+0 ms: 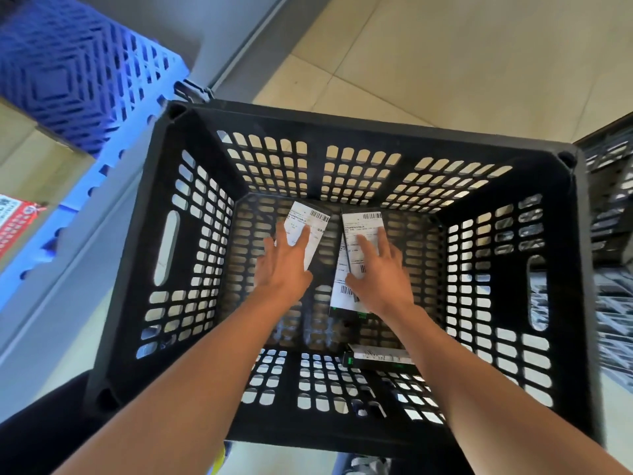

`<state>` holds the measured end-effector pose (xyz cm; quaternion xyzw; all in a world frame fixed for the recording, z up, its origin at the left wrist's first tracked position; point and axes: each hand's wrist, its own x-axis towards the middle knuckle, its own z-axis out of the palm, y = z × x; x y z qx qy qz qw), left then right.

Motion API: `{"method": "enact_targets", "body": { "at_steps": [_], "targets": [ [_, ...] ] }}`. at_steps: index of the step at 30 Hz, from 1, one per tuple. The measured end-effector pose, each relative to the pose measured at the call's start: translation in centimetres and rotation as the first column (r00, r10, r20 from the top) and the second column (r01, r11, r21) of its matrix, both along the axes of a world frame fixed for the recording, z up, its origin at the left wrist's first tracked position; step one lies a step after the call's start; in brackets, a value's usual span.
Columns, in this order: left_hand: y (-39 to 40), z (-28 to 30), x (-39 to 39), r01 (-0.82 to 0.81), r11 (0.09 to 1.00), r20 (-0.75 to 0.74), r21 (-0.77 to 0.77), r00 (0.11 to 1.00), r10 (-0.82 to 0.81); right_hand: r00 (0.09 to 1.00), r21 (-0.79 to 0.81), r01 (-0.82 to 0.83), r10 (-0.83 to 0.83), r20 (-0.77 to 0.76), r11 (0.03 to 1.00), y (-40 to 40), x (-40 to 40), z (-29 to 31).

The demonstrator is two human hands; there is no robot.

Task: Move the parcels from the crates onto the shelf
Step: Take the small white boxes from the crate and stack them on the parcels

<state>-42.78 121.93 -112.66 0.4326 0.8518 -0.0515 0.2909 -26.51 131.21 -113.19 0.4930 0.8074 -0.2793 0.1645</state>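
Observation:
A deep black slotted crate [137, 255] fills the middle of the view. Both my arms reach down into it. My left hand [282, 260] lies with spread fingers on a dark parcel with a white label [310, 217] on the crate floor. My right hand [378, 272] lies with straight fingers on a second labelled parcel [359, 226], which rests over a third labelled parcel [340, 293]. Another dark parcel [376, 356] leans against the near wall of the crate. Neither hand visibly curls round anything.
A blue slotted crate [78, 73] stands at the upper left beside a grey frame [239, 56]. A red and white label [17, 221] shows at the left edge. Another dark crate [609, 207] is at the right. Tiled floor [445, 56] lies beyond.

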Motion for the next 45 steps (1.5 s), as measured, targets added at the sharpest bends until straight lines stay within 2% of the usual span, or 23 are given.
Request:
{"method": "enact_targets", "body": {
  "at_steps": [9, 16, 20, 27, 35, 42, 45],
  "targets": [
    [-3.7, 10.5, -1.2, -0.212, 0.968, 0.027, 0.132, 0.977, 0.211, 0.990, 0.065, -0.101, 0.107, -0.094, 0.993, -1.8, -1.7, 8.3],
    [-8.5, 21.2, -1.5, -0.285, 0.905, -0.040, 0.316, 0.949, 0.312, 0.955, 0.194, -0.198, 0.234, -0.185, 0.961, -4.7, -3.7, 18.9],
    [-11.6, 27.1, -1.1, -0.277, 0.860, -0.071, 0.429, 0.938, 0.338, 0.918, 0.305, -0.294, 0.357, -0.174, 0.906, -6.8, -4.4, 25.4],
    [-17.2, 34.9, -1.3, -0.312, 0.764, -0.095, 0.565, 0.895, 0.436, 0.862, 0.420, -0.303, 0.434, -0.262, 0.856, -11.4, -4.5, 35.5],
    [-22.6, 40.3, -1.5, -0.297, 0.697, -0.122, 0.652, 0.867, 0.483, 0.818, 0.504, -0.318, 0.501, -0.283, 0.803, -15.7, -4.0, 41.6],
    [-25.4, 41.5, -1.1, -0.360, 0.679, -0.102, 0.640, 0.836, 0.540, 0.776, 0.540, -0.387, 0.580, -0.248, 0.748, -17.3, -4.2, 45.2],
    [-26.2, 42.2, -0.9, -0.377, 0.666, -0.100, 0.643, 0.821, 0.562, 0.738, 0.537, -0.410, 0.614, -0.279, 0.737, -17.8, -4.7, 46.6]
  ]
}}
